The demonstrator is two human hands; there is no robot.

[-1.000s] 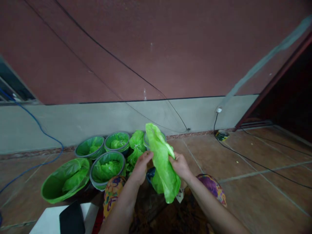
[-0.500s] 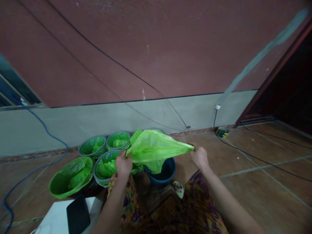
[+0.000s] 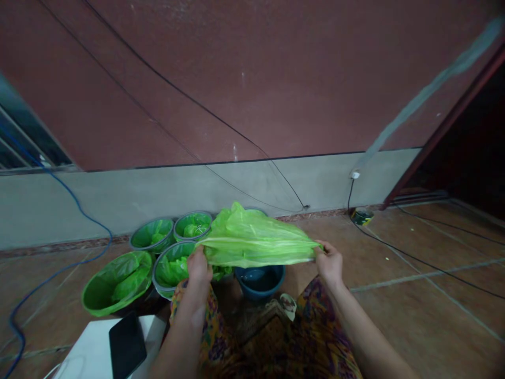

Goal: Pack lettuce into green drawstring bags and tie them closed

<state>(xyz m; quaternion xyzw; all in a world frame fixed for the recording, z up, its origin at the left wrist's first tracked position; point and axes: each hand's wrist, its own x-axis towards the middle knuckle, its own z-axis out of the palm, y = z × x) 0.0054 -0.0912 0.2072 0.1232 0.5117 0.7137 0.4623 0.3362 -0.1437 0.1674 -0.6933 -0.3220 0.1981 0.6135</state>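
A light green plastic bag (image 3: 256, 242) is stretched sideways between my two hands. My left hand (image 3: 199, 265) is closed on its left end, and my right hand (image 3: 329, 263) grips the opposite end. Below the bag stands a dark blue bucket (image 3: 260, 287), its far rim hidden by the plastic. Left of it, next to my left hand, is a grey-rimmed bucket (image 3: 158, 281) lined with green plastic. Another lined bucket (image 3: 193, 226) stands behind that one.
More green-lined buckets stand at the left, a wide one (image 3: 92, 295) nearest. A black phone (image 3: 127, 345) lies on a white surface (image 3: 84, 350). A blue cable (image 3: 47, 281) crosses the floor at far left. A small tin (image 3: 362, 216) sits by the wall at right.
The bag has been pulled wider and flatter, and its lower flap no longer hangs into the blue bucket. My right hand has moved slightly right and down.
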